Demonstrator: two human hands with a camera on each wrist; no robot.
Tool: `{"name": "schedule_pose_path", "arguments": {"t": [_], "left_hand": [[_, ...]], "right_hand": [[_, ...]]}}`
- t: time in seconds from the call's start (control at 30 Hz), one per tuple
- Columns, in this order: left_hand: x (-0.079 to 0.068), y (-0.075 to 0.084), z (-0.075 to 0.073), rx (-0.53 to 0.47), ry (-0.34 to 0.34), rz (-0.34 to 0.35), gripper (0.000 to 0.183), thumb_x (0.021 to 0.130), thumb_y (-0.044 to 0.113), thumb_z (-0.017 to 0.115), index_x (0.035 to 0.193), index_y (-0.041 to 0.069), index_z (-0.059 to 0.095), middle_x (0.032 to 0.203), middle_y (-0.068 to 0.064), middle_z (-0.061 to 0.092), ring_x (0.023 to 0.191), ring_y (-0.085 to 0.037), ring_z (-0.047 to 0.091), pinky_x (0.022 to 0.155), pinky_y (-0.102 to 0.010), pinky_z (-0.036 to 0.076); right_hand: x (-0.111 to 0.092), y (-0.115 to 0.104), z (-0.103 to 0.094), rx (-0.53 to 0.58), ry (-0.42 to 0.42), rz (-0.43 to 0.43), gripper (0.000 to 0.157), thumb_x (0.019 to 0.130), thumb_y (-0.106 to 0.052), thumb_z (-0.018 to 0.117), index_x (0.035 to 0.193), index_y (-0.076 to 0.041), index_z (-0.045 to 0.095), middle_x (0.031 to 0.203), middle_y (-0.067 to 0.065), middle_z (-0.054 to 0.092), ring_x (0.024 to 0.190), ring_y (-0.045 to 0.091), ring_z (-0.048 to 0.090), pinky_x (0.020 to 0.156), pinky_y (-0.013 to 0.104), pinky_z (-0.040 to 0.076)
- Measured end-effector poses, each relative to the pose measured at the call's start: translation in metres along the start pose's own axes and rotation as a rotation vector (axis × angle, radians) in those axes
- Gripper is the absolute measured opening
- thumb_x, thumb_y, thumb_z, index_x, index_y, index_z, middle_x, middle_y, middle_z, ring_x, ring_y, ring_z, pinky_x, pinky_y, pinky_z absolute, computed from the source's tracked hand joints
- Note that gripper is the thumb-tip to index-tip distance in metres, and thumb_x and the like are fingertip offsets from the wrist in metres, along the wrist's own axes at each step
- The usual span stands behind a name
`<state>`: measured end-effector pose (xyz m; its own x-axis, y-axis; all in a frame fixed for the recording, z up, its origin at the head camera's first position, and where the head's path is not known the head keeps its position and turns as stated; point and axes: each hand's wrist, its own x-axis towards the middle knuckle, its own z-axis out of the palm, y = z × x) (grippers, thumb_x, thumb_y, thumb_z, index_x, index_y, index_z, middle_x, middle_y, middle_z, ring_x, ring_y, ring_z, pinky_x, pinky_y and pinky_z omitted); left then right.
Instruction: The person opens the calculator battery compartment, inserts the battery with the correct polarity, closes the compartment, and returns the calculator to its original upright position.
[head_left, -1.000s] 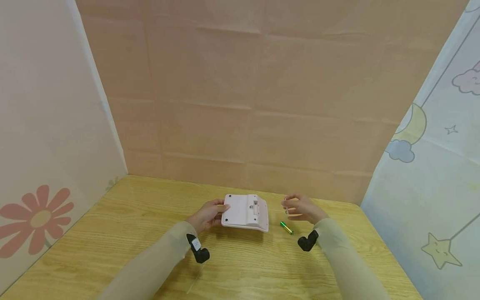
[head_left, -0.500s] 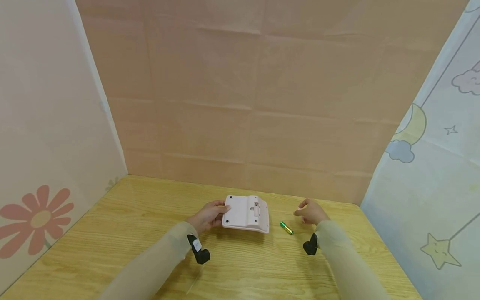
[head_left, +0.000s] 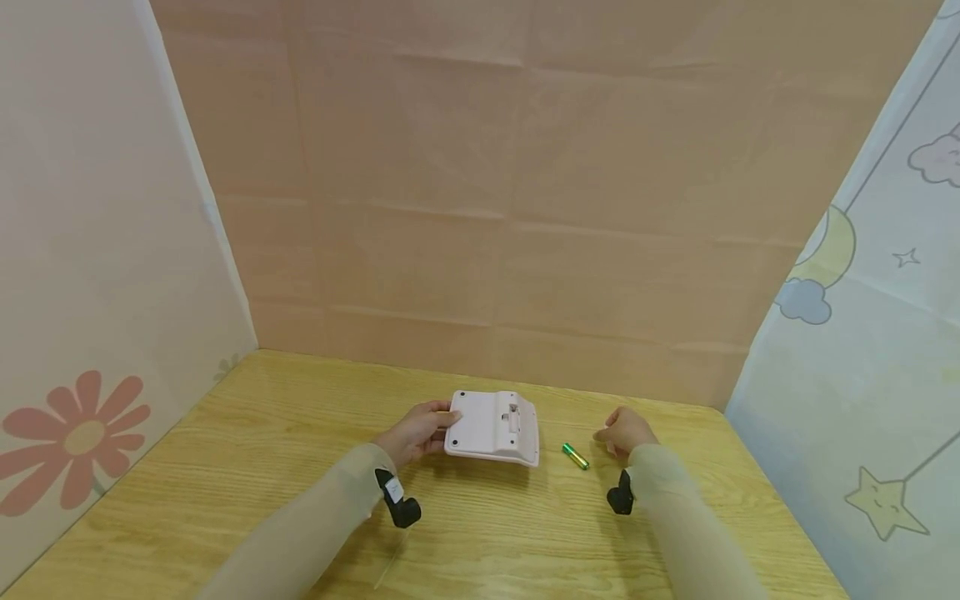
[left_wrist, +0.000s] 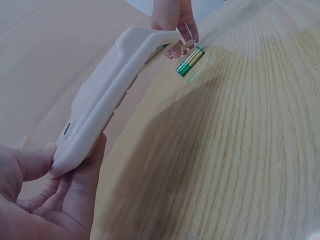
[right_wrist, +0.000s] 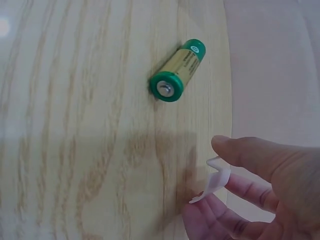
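Observation:
My left hand [head_left: 417, 428] grips one end of a pale pink calculator [head_left: 476, 423], thumb on its back and fingers beneath. The calculator is held face down, tilted above the table, and its battery compartment [head_left: 513, 418] shows uncovered. In the left wrist view its keys face the table. To its right, my right hand [head_left: 630, 431] holds a small, pale, bent battery cover [right_wrist: 217, 181] between thumb and fingers, low over the wood. A green and gold battery [right_wrist: 176, 71] lies on the table between the calculator and my right hand.
The wood-grain table [head_left: 480, 533] meets a tan sheet [head_left: 495, 250] along its back edge. Printed side panels stand at left [head_left: 112, 275] and right [head_left: 847, 375]. A black wrist camera [head_left: 401, 504] is strapped to the left sleeve, another [head_left: 620, 493] to the right.
My right hand has moved right, away from the calculator, and lowered toward the table, its fingers drawing closer together with the battery cover. My left hand and the calculator have stayed almost still.

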<state>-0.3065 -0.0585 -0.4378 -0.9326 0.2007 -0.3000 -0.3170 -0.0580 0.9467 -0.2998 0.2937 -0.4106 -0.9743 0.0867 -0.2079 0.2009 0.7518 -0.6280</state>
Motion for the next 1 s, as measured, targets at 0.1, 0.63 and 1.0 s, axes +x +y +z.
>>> {"name": "schedule_pose_path", "arguments": {"t": [0.1,0.63,1.0], "left_hand": [[-0.001,0.000,0.001,0.000,-0.001,0.004,0.037,0.098,0.014,0.057,0.132,0.001,0.050,0.104,-0.012,0.067,0.079,-0.017,0.067,0.068,-0.031,0.057],[-0.001,-0.002,0.002,-0.003,-0.007,0.015,0.036,0.098,0.014,0.057,0.131,0.001,0.051,0.100,-0.010,0.068,0.077,-0.016,0.067,0.066,-0.030,0.057],[-0.004,0.000,0.003,0.005,-0.006,0.009,0.037,0.098,0.014,0.057,0.132,0.002,0.050,0.103,-0.012,0.067,0.079,-0.017,0.066,0.068,-0.030,0.057]], "right_hand": [[-0.001,-0.001,0.001,-0.012,0.005,0.005,0.028,0.087,-0.012,0.067,0.098,0.001,0.045,0.051,-0.002,0.048,0.044,0.008,0.041,0.048,0.021,0.037],[0.005,0.004,0.009,0.039,0.023,0.010,0.029,0.083,-0.007,0.071,0.098,0.000,0.047,0.051,-0.003,0.043,0.041,0.006,0.037,0.042,0.019,0.035],[0.005,0.003,0.013,-0.013,0.047,0.012,0.031,0.082,-0.008,0.074,0.099,0.000,0.049,0.059,0.001,0.046,0.045,0.008,0.036,0.044,0.021,0.036]]}}
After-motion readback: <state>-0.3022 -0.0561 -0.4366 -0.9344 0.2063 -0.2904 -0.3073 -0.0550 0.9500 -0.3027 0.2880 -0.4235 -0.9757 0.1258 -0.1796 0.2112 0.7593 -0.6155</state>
